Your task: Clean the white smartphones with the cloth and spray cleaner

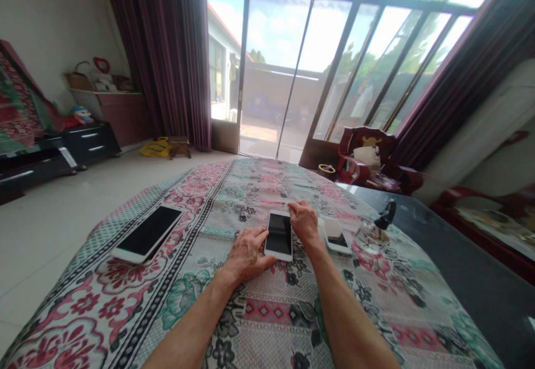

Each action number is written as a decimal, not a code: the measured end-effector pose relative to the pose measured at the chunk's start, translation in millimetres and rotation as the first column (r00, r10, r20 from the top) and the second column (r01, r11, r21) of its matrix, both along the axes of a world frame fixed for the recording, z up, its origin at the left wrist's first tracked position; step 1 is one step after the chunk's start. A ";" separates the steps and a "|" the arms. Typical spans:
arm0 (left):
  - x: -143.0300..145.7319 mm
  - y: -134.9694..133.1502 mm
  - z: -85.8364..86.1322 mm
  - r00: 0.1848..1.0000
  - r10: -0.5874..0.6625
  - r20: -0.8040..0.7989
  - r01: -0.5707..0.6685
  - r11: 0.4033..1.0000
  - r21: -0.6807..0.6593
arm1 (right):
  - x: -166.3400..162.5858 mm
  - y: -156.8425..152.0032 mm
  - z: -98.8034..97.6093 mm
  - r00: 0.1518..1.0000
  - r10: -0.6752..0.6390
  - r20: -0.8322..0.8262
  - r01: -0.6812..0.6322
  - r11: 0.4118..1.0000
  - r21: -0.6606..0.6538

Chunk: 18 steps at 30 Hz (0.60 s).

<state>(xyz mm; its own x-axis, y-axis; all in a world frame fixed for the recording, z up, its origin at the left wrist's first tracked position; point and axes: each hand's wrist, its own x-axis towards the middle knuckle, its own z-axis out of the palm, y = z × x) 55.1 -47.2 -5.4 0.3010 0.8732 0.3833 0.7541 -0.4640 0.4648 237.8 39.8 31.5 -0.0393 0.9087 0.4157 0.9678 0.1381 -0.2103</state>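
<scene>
A white smartphone (279, 236) with a dark screen lies face up on the patterned tablecloth. My left hand (248, 251) steadies it along the left edge, thumb near the bottom corner. At the upper right corner my right hand (304, 221) is closed in a pinch; what its fingertips hold, if anything, is too small to make out. Just right of that hand rests another white phone (339, 243), partly covered by a pale flat piece (332, 228). Farther left lies a larger white smartphone (149, 232), its black screen up and one edge slightly raised.
A clear glass container (371, 236) with a black upright part (385, 215) stands on the right of the table. Beyond are a dark tabletop (443, 241), a red wooden chair (368, 154) and glass doors (284, 73). A black drawer cabinet (92, 141) stands at left.
</scene>
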 end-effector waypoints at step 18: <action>0.3 0.7 -0.1 0.997 0.002 0.080 -0.002 1.000 -0.009 | -14.8 3.5 -12.4 0.986 0.157 0.053 -0.155 0.987 -0.051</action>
